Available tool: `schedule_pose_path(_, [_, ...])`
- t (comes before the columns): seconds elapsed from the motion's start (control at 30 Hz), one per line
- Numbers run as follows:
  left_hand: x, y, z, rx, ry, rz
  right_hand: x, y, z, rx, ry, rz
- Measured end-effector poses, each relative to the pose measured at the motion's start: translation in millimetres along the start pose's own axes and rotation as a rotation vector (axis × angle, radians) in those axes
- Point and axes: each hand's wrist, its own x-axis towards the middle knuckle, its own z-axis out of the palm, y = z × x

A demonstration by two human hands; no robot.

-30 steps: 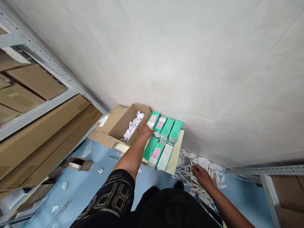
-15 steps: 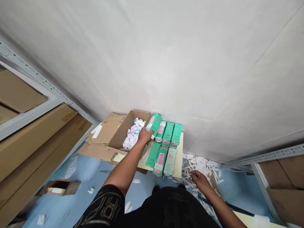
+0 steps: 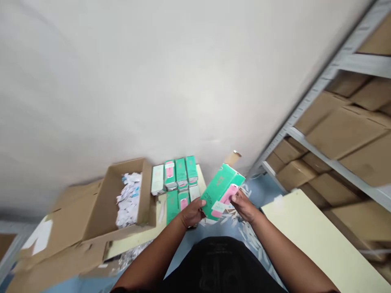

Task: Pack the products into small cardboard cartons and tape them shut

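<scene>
From my remote seat I take the open brown cardboard carton [image 3: 146,191], with its white shredded paper [image 3: 130,199], as the landmark. The green rectangular paperboard box with a pink panel [image 3: 218,187] is held up well to its right, tilted, a flap [image 3: 233,157] standing open at its upper end. I have the left hand [image 3: 193,212] grasping the box's lower left side and the right hand [image 3: 244,204] gripping its right side by the pink panel. More green and pale boxes [image 3: 181,170] stand in rows just right of the carton. I judge the step in hand to be handling this one box at its open end; the next move calls for a steady hold with one hand, leaving the other free for the flap.
</scene>
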Motion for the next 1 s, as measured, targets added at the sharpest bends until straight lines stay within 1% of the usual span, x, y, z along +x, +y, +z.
schedule_pose_path(0.07, [24.8, -27.4, 25.1, -0.028, -0.116, -0.121, -25.3, -9.8, -16.0, 0.064, 0.112, -0.020])
schedule_pose_path(0.13, [50.3, -55.8, 52.8, -0.050, -0.178, -0.224, -52.2, -14.8, -39.3, 0.097, 0.258, -0.054])
schedule_pose_path(0.2, [76.9, -85.6, 81.2, -0.051, -0.187, -0.304, -80.6, -17.3, -69.7, 0.094, 0.422, -0.121])
schedule_pose_path(0.3, [120.1, -132.4, 120.9, 0.036, -0.170, -0.432, -128.2, -17.9, -128.6, -0.013, 0.648, -0.235])
schedule_pose_path(0.37, [150.3, -163.9, 143.0, 0.193, -0.145, -0.517, -164.4, -15.8, -174.7, -0.179, 0.779, -0.256])
schedule_pose_path(0.43, [180.3, -194.3, 161.8, 0.466, -0.036, -0.542, -202.9, -10.7, -222.3, -0.397, 0.906, -0.190])
schedule_pose_path(0.5, [208.1, -222.0, 180.3, 0.809, 0.074, -0.465, -240.1, -2.8, -267.0, -0.603, 1.030, -0.067])
schedule_pose_path(0.53, [220.9, -234.3, 190.7, 0.969, 0.086, -0.396, -256.8, 2.0, -287.1, -0.686, 1.082, -0.007])
schedule_pose_path(0.57, [233.0, -245.5, 202.4, 1.102, 0.063, -0.317, -271.5, 7.2, -305.3, -0.756, 1.121, 0.043])
schedule_pose_path(0.6, [244.6, -255.6, 215.7, 1.202, 0.010, -0.240, -284.1, 12.9, -321.4, -0.816, 1.146, 0.081])
schedule_pose_path(0.67, [266.6, -273.0, 245.9, 1.325, -0.087, -0.130, -302.1, 25.1, -347.6, -0.907, 1.160, 0.124])
schedule_pose_path(0.73, [287.5, -288.0, 276.7, 1.394, -0.151, -0.096, -311.9, 38.2, -367.0, -0.956, 1.139, 0.140])
schedule_pose_path(0.8, [306.6, -301.2, 301.7, 1.457, -0.235, -0.097, -315.8, 51.7, -381.7, -0.965, 1.101, 0.117])
schedule_pose_path(0.83, [314.9, -307.0, 310.5, 1.496, -0.285, -0.092, -316.4, 58.2, -387.9, -0.956, 1.084, 0.097])
schedule_pose_path(0.9, [328.5, -316.7, 320.1, 1.590, -0.388, -0.073, -316.0, 69.8, -399.3, -0.915, 1.060, 0.062])
schedule_pose_path(1.0, [342.6, -326.0, 320.2, 1.711, -0.486, -0.077, -314.6, 81.2, -413.3, -0.864, 1.039, 0.047])
